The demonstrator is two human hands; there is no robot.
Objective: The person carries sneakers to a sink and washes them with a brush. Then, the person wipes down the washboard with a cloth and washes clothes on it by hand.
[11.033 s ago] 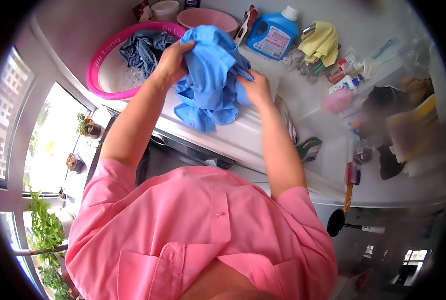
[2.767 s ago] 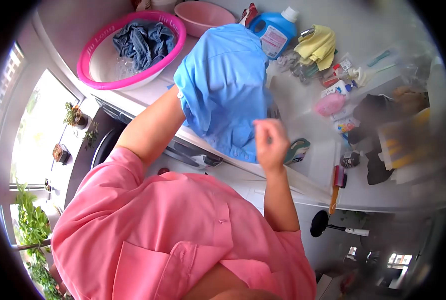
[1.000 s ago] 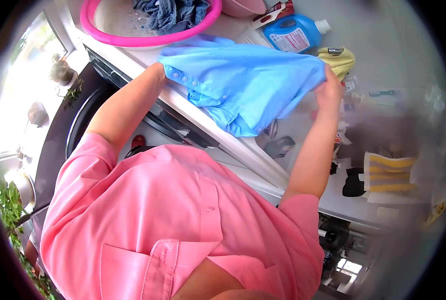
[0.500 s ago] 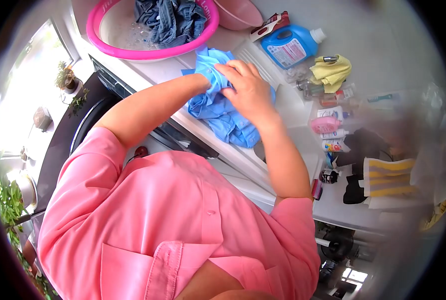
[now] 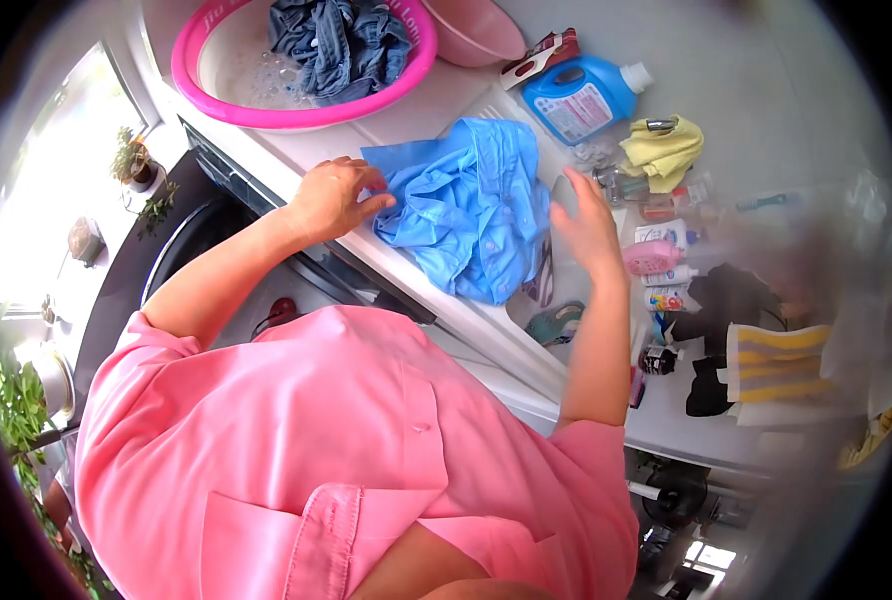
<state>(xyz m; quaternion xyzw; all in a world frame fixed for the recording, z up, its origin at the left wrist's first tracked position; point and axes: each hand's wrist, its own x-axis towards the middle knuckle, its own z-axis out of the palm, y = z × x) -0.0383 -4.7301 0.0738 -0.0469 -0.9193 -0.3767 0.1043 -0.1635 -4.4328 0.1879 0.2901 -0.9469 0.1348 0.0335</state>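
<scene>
Left hand (image 5: 336, 199) loosely curled, thumb parted; right hand (image 5: 588, 230) spread. Nothing seen gripped, left's contact unclear. Shirt (image 5: 471, 212) laid crumpled between, on table (image 5: 444, 92). Arranging of shirt seemingly under way; for any shift, edges must be pinched. Beyond, denim (image 5: 341, 50) held in basin (image 5: 306, 118), jug (image 5: 578, 102) nearby; daylight let in by window (image 5: 61, 150).

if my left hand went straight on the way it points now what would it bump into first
Most likely the blue shirt; your left hand points straight at it, though I can't tell if the two touch.
</scene>
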